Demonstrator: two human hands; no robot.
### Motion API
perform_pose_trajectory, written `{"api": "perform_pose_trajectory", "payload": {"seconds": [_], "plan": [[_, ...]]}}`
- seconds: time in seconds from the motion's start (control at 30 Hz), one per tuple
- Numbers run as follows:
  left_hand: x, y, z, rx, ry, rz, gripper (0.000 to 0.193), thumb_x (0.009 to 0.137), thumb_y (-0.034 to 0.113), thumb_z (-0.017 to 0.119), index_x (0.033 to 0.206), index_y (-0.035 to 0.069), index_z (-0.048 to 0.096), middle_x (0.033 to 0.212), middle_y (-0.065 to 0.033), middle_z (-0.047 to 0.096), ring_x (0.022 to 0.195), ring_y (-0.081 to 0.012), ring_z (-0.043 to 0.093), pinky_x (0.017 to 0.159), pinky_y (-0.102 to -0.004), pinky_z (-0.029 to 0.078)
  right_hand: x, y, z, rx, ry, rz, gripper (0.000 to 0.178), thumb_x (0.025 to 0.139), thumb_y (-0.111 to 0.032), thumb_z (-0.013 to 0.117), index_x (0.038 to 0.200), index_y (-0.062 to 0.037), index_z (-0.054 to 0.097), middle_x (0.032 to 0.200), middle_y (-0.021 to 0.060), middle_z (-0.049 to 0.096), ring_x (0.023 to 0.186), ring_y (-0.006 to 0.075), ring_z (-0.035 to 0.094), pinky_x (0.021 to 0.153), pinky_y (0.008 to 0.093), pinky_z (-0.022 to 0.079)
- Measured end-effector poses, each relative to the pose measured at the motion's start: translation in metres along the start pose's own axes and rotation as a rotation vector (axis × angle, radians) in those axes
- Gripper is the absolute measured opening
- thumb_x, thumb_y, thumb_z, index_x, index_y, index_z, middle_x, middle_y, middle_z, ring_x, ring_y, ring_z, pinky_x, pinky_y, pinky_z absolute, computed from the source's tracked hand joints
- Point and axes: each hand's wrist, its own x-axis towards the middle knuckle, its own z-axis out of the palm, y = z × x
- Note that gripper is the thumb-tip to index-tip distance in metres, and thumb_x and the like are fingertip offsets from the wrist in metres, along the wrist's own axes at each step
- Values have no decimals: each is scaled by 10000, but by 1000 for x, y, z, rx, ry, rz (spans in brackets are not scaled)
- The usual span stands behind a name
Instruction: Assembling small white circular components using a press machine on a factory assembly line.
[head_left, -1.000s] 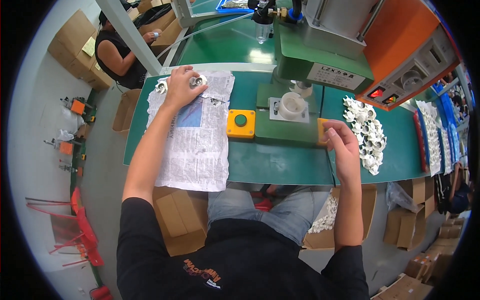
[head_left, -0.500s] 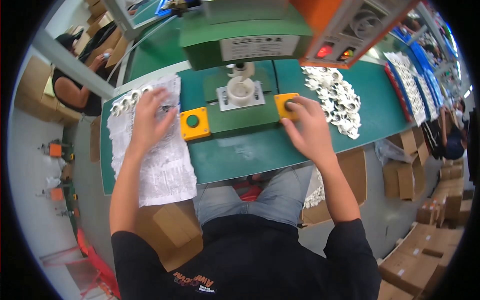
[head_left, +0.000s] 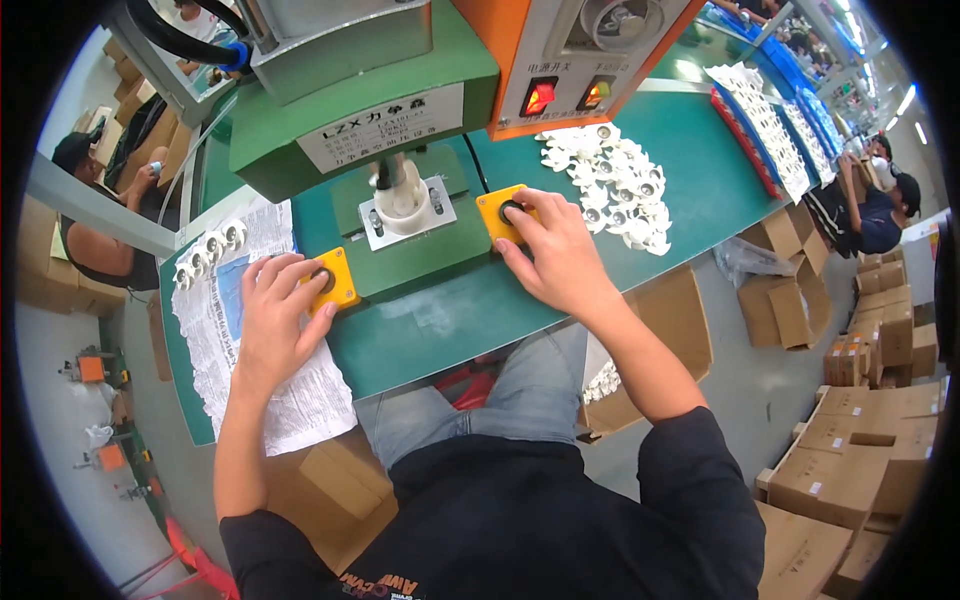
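My left hand (head_left: 276,322) rests its fingers on the button of the left yellow button box (head_left: 340,278), and its thumb is apart. My right hand (head_left: 556,258) has a fingertip on the dark button of the right yellow button box (head_left: 491,215). Its thumb is stretched out below, and neither hand holds anything. Between the boxes stands a green press (head_left: 370,150). A white round plastic part (head_left: 402,214) sits on its metal plate (head_left: 437,213), and the press rod (head_left: 384,176) reaches down to it.
Several white parts (head_left: 211,248) stand in a row on the newspaper (head_left: 205,340). A pile of white parts (head_left: 625,190) lies right of the press. An orange control box (head_left: 510,70) with lit switches overhangs the table. Cardboard boxes (head_left: 850,450) and other people are around.
My left hand has moved from the newspaper and row of parts onto the left button. My right hand stays at its button. The press rod has come down; the view has shifted and turned.
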Motion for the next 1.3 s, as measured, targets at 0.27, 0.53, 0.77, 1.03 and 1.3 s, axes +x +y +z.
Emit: {"api": "perform_pose_trajectory", "payload": {"seconds": [0.27,0.53,0.77,1.03,1.3], "plan": [[21,0,-6,-59,70,-56,222,850,193,785,982,14,783,1232,-130,719,1181,-337,623,1068,-463,431,46,101,1,-247,53,98,201,894,-154,748,1052,-31,729,1131,127,720,1115,338,646,934,462,525],[45,9,-20,-230,73,-86,325,830,242,825,1076,35,778,1283,-130,706,1195,-328,642,1071,-440,456,59,146,9,-643,-48,-122,125,837,-189,725,933,-111,705,959,57,708,1018,255,669,875,410,518],[92,21,-17,-430,120,-214,558,800,262,876,1256,-1,690,1239,-159,706,1122,-300,682,1012,-403,510,59,101,-1,-39,184,225,126,904,-136,706,894,-12,686,866,167,724,835,346,702,764,439,557],[129,22,12,-538,317,-216,531,766,372,891,1161,54,736,1031,-100,757,865,-267,684,798,-399,570,72,15,-18,746,7,535,209,990,-189,702,1023,16,715,875,65,735,826,153,691,777,312,541],[82,-24,-6,-145,279,-295,421,759,272,872,1080,21,766,1030,-147,749,915,-319,726,852,-395,579,113,-48,13,1236,-118,692,207,993,-168,685,1062,27,679,952,84,716,803,138,677,681,281,497]]}}
